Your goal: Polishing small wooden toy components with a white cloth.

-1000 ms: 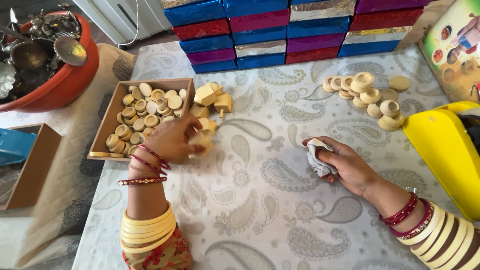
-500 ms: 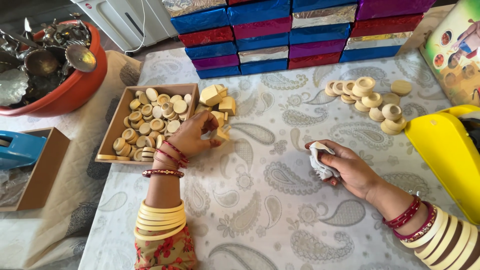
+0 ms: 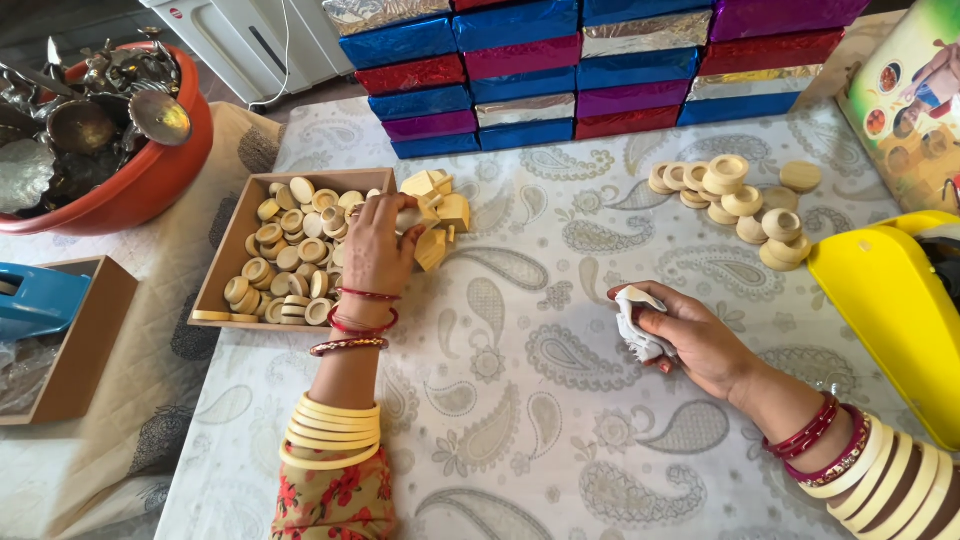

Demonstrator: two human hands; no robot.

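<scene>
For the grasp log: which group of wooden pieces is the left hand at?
The left hand touches the cut blocks beside the shallow box, not the round pieces by the yellow object.

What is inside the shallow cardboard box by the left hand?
The cardboard box holds many small round cream-coloured wooden rings, heaped loosely. The left hand covers its right edge, so what lies under the hand and beneath the top layer cannot be seen.
</scene>
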